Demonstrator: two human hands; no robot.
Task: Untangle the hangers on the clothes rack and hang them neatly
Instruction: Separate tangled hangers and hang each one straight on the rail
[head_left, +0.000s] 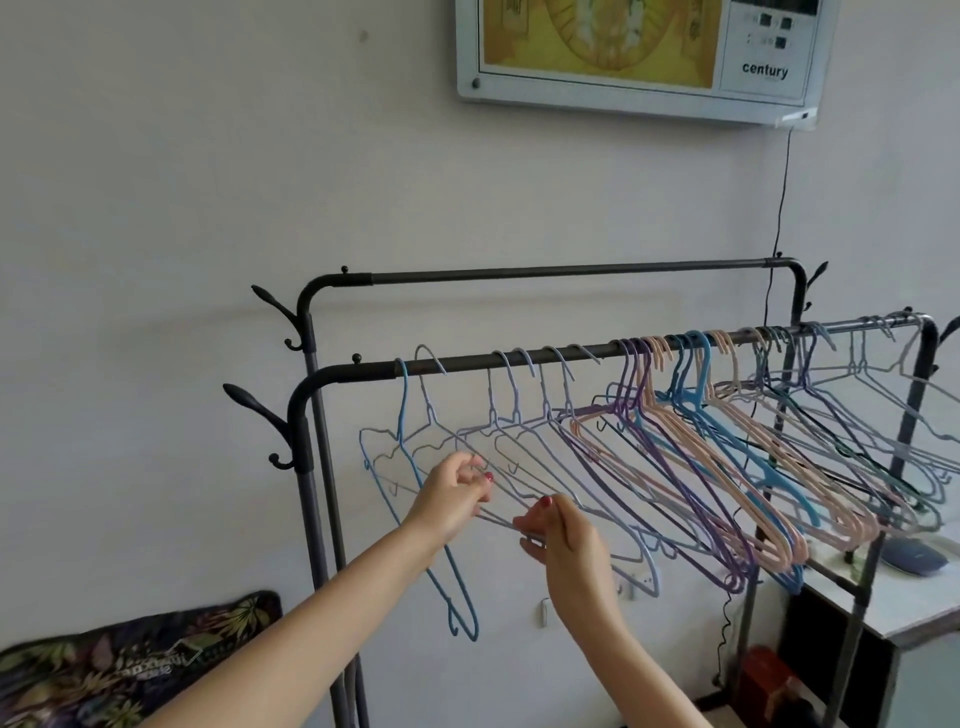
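A dark metal clothes rack has a front rail (467, 361) that carries many thin hangers. At its left end several pale lilac wire hangers (519, 431) hang crossed and tangled, with a blue hanger (457, 587) drooping below them. My left hand (457, 491) pinches a lilac hanger's wire. My right hand (561, 535) grips the lower bar of a lilac hanger just to its right. Further right hang purple hangers (691, 499), pink hangers (769, 493), a thick blue hanger (727, 431) and grey hangers (857, 431), packed closely.
A bare back rail (571, 273) runs higher behind. Coat hooks (270, 421) stick out on the rack's left posts. A white table (893, 608) stands at right, a patterned bag (130, 665) at lower left, and a framed panel (639, 57) with a black cable is on the wall.
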